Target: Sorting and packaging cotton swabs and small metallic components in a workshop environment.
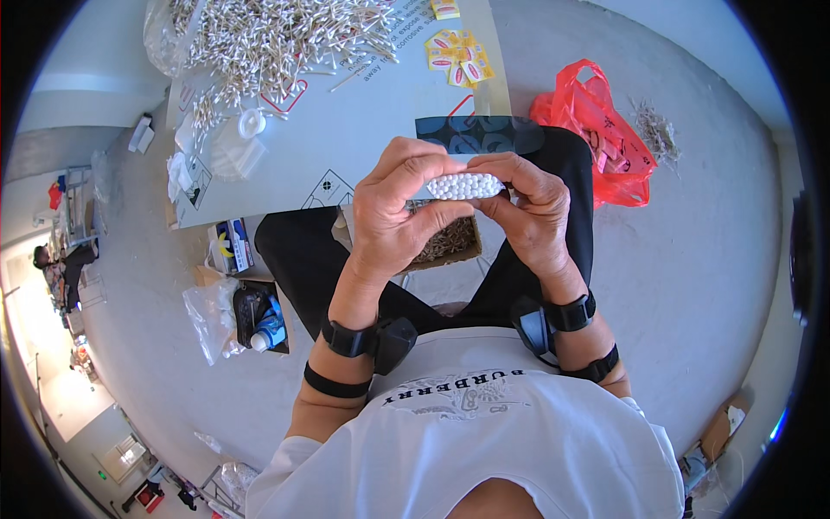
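- We find the bundle of cotton swabs [465,187] just above the middle of the frame, its packed white tips facing us.
- We see the left hand [393,199] gripping the left end of the bundle, thumb along the bottom and fingers bent over the top.
- We see the right hand [529,208] gripping the right end, fingers curled above and thumb below.
- Beneath the hands we make out a cardboard box [474,249] holding thin brownish pieces, too small for us to tell apart.
- Just above the hands we notice a dark, see-through sheet [480,135] at the lower edge of a pale board [363,130].
- On that board, in the upper left, we see a large loose heap of swabs [277,43]; to the right of it lie yellow packets [458,62].
- In the upper right we see a red plastic bag [566,99] on the floor [692,259].
- Left of centre we spot a bottle with blue on it [270,329], standing in an open box beside a clear plastic bag [207,318].
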`<act>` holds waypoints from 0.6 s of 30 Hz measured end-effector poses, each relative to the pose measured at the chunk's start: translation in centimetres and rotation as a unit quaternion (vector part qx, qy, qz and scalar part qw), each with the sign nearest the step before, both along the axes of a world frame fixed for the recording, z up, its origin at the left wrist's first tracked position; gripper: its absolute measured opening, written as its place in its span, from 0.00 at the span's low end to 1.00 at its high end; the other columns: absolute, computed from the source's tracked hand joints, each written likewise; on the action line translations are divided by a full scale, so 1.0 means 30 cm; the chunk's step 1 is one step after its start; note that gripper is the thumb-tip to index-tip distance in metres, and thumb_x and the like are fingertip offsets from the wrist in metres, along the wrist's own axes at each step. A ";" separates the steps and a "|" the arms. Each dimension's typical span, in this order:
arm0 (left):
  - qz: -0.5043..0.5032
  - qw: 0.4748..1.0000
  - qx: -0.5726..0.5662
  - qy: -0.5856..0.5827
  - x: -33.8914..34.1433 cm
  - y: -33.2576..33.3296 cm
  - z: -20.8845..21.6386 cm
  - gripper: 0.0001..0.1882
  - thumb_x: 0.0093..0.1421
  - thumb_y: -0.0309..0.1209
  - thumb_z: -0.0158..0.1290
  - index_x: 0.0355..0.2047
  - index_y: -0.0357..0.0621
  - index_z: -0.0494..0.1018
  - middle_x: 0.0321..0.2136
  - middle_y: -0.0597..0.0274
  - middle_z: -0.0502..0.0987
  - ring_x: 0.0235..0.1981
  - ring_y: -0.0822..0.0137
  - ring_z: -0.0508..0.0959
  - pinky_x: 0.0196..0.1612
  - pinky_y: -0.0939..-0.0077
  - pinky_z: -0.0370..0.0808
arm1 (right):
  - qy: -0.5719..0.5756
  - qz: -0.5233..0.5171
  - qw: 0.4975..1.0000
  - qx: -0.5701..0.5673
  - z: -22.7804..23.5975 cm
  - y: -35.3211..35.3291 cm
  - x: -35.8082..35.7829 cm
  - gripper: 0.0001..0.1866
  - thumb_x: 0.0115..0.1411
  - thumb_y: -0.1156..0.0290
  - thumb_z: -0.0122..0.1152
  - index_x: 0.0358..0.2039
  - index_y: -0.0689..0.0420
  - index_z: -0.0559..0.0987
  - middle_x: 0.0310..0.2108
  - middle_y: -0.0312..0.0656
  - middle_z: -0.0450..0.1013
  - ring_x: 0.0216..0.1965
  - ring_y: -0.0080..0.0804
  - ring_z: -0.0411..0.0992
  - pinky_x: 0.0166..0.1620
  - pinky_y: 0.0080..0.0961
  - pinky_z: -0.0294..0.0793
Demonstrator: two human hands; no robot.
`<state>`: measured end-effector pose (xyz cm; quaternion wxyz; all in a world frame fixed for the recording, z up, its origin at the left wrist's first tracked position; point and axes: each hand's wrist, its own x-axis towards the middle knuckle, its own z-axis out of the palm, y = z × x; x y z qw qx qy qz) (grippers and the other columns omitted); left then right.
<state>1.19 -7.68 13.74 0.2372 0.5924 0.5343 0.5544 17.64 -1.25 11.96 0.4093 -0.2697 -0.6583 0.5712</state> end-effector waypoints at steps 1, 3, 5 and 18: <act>0.006 1.000 -0.001 -0.013 0.010 0.001 0.015 0.17 0.42 0.28 0.69 0.34 0.40 0.78 0.32 0.62 0.76 0.36 0.64 0.76 0.38 0.75 0.75 | 0.000 0.000 1.000 0.000 0.000 0.000 -0.001 0.12 0.49 0.84 0.67 0.36 0.62 0.81 0.36 0.39 0.78 0.35 0.20 0.73 0.36 0.16 0.72; 0.012 1.000 -0.003 -0.026 0.017 0.004 0.019 0.17 0.42 0.28 0.70 0.33 0.40 0.78 0.32 0.63 0.76 0.36 0.64 0.76 0.39 0.75 0.75 | -0.018 0.007 1.000 -0.012 0.003 -0.001 -0.003 0.13 0.49 0.85 0.66 0.36 0.63 0.81 0.37 0.40 0.78 0.35 0.21 0.74 0.37 0.17 0.72; 0.008 0.999 0.006 0.045 0.015 0.008 0.006 0.18 0.41 0.28 0.70 0.34 0.41 0.78 0.33 0.63 0.76 0.37 0.65 0.76 0.39 0.75 0.75 | -0.011 0.008 1.000 -0.004 -0.006 -0.005 -0.004 0.13 0.48 0.85 0.66 0.37 0.63 0.81 0.37 0.41 0.78 0.36 0.22 0.74 0.37 0.18 0.73; 0.009 1.000 0.013 0.013 -0.016 -0.006 -0.018 0.17 0.44 0.29 0.69 0.34 0.41 0.79 0.31 0.64 0.77 0.35 0.67 0.77 0.38 0.76 0.75 | -0.022 -0.001 1.000 -0.020 0.010 -0.011 -0.001 0.13 0.49 0.83 0.68 0.38 0.61 0.81 0.33 0.38 0.77 0.35 0.20 0.73 0.39 0.17 0.73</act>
